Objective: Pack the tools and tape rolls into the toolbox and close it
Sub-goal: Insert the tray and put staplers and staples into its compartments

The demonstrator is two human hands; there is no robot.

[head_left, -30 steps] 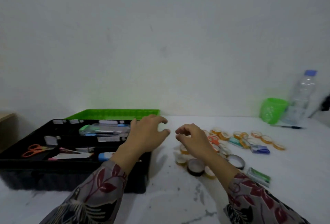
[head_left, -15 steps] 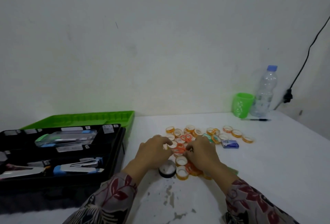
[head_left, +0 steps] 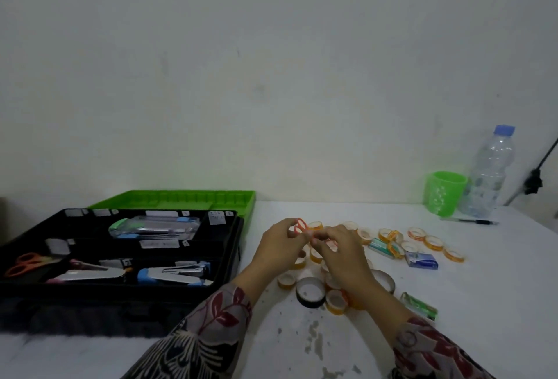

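Note:
An open black toolbox (head_left: 232,261) lies at the left, holding staplers (head_left: 173,273), orange scissors (head_left: 22,262) and a clear packet (head_left: 154,227). Right of it, small orange tape rolls (head_left: 416,233) lie scattered on the white table, with a black tape roll (head_left: 311,288) nearer to me. Above the pile, my left hand (head_left: 277,246) and my right hand (head_left: 341,252) meet on small orange-handled scissors (head_left: 299,225). The left fingers pinch the orange handles. My right hand's fingers curl at the other end, which is hidden.
A green tray (head_left: 187,199) lies behind the toolbox. Staple boxes, blue (head_left: 422,261) and green (head_left: 419,309), lie among the rolls. A green cup (head_left: 445,193), a water bottle (head_left: 492,173) and a pen (head_left: 474,221) stand at the back right by a wall cable.
Both hands moved from beside the toolbox to the tape pile, took hold of the small orange scissors there and lifted them above the rolls.

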